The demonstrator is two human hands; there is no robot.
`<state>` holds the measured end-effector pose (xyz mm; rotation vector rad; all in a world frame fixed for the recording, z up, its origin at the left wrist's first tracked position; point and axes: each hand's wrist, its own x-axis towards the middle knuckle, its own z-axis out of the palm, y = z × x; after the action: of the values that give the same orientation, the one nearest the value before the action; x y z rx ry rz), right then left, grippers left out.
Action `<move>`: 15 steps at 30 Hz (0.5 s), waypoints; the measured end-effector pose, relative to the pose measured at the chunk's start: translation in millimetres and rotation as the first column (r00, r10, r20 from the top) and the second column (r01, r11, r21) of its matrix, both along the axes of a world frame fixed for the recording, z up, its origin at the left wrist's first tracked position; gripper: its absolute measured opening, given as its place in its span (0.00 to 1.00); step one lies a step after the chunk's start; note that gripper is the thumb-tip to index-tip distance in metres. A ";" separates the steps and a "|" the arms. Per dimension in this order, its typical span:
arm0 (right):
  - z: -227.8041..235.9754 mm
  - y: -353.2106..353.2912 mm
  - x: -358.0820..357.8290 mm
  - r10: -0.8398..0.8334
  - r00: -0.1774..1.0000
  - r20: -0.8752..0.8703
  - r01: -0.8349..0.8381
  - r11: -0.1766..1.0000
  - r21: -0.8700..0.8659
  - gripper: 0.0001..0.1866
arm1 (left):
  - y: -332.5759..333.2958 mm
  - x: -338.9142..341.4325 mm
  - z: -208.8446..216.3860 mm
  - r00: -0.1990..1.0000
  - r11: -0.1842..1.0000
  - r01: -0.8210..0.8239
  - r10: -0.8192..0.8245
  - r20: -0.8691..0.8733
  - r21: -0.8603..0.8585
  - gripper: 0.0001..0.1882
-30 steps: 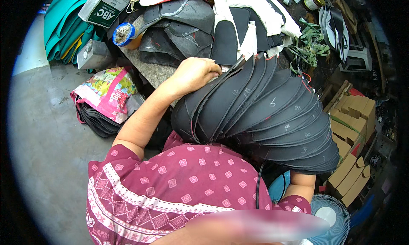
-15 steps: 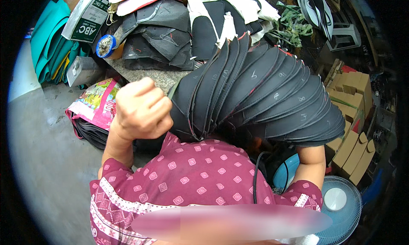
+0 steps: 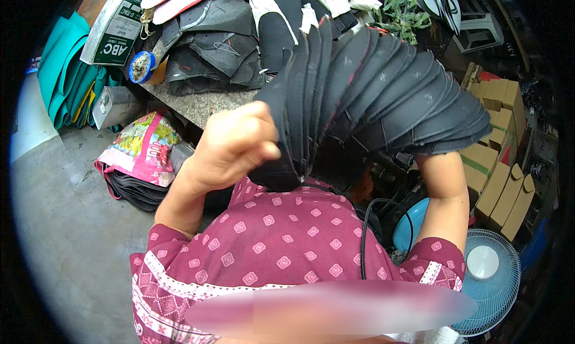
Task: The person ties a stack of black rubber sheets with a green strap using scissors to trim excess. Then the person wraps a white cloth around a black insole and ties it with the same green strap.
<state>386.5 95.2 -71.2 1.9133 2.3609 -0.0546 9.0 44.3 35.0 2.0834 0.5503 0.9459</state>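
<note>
A long fanned row of black curved fabric pieces (image 3: 383, 98) with stitched edges and faint pale marks arches in front of my chest. My left hand (image 3: 236, 145) is curled into a fist right by the row's left end. It is slightly blurred, and I cannot see whether a thread or edge sits in its fingers. My right forearm (image 3: 443, 182) rises under the row's right end. The right hand itself is hidden behind the pieces, so its fingers do not show.
Dark grey cut pieces (image 3: 215, 47) lie on a stone-like worktop (image 3: 197, 104), near a blue-rimmed tub (image 3: 141, 67) and a white-and-green tin (image 3: 114, 29). A pink bag (image 3: 144, 149) stands on the floor at left. Cardboard boxes (image 3: 500, 191) and a fan (image 3: 488, 290) are at right.
My left fist has moved right and slightly down, closer to the row's end. The row of black pieces has shifted up a little, and its pale marks look more smeared.
</note>
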 end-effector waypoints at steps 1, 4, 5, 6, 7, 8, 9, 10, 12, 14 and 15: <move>-5.0 3.5 2.2 0.009 0.999 0.031 -0.009 1.000 -0.020 0.26 | 3.5 13.7 -0.7 0.991 0.995 -0.002 0.016 -0.130 0.104 0.08; -15.3 5.4 8.5 0.033 0.996 0.089 -0.027 0.998 -0.064 0.26 | 11.5 56.2 -5.4 0.925 0.849 0.086 0.127 -0.359 0.521 0.11; -17.6 4.9 10.2 0.035 0.995 0.097 -0.028 0.997 -0.073 0.26 | 11.5 62.5 -4.6 0.908 0.790 0.119 0.158 -0.388 0.601 0.15; -19.2 3.9 12.7 0.039 0.993 0.108 -0.030 0.996 -0.084 0.26 | 10.4 68.5 -4.5 0.882 0.733 0.163 0.191 -0.430 0.661 0.19; -21.4 3.6 14.2 0.046 0.992 0.117 -0.035 0.995 -0.089 0.27 | 10.7 74.6 -4.9 0.852 0.702 0.223 0.196 -0.485 0.676 0.25; -23.2 2.5 16.1 0.053 0.991 0.124 -0.041 0.994 -0.097 0.27 | 11.1 77.4 -4.4 0.837 0.693 0.248 0.199 -0.510 0.677 0.25; -24.7 2.0 18.4 0.055 0.990 0.131 -0.041 0.994 -0.104 0.27 | 12.2 79.5 -3.9 0.820 0.690 0.273 0.198 -0.538 0.671 0.25; -26.5 0.6 20.1 0.061 0.989 0.136 -0.046 0.993 -0.109 0.27 | 13.5 80.4 -2.9 0.801 0.688 0.298 0.197 -0.566 0.661 0.25; -29.3 -0.9 23.8 0.073 0.986 0.151 -0.054 0.991 -0.121 0.27 | 23.4 83.1 -1.8 0.809 0.786 0.284 0.111 -0.577 0.549 0.25; -31.9 -3.0 26.8 0.079 0.983 0.163 -0.058 0.990 -0.130 0.27 | 34.9 91.1 -3.1 0.891 0.846 0.124 0.135 -0.433 0.519 0.20; -32.8 -3.9 28.1 0.086 0.982 0.169 -0.064 0.989 -0.134 0.27 | 37.6 95.2 -4.3 0.861 0.838 0.097 0.199 -0.468 0.536 0.22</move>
<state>414.5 91.3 -104.0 1.6959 2.2538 -0.0303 104.2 81.9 30.7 2.8940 0.6599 0.6059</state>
